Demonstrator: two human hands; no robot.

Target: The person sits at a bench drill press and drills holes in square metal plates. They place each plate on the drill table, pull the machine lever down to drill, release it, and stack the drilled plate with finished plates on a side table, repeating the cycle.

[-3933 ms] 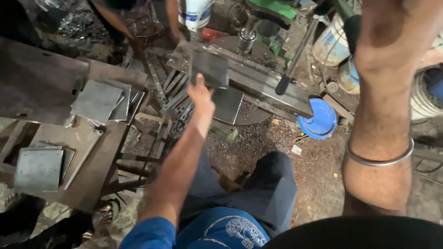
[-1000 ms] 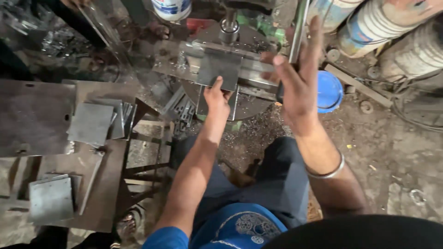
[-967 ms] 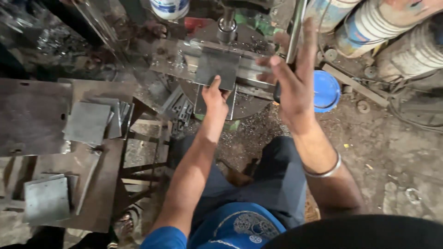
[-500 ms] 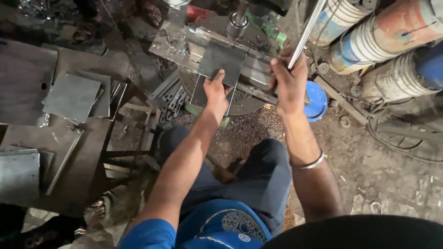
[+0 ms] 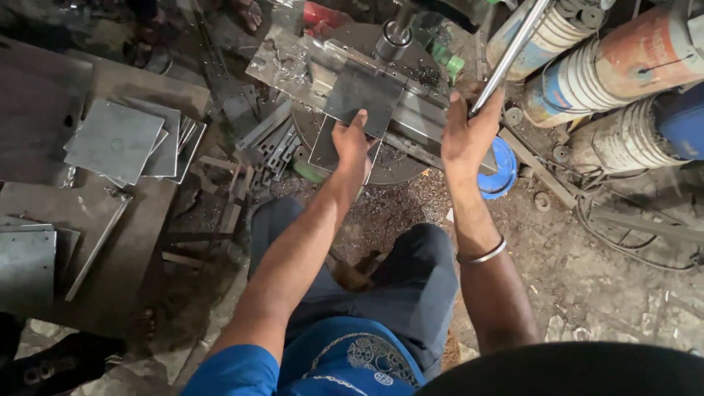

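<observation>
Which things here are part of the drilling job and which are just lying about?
In use: left hand holding the square steel plate under the drill spindle; right hand on the feed lever.
Lying about: stacked plates, paint buckets, blue lid.

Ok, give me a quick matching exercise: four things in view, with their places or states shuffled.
Things:
1. square steel plate
2. long shiny lever
3. blue round lid
4. stack of plates

Places or states:
A. on the bench at far left
B. gripped by the right hand
C. on the ground below the right hand
D. steadied by the left hand

Pairs: 1-D, 2-B, 3-C, 4-A
</observation>
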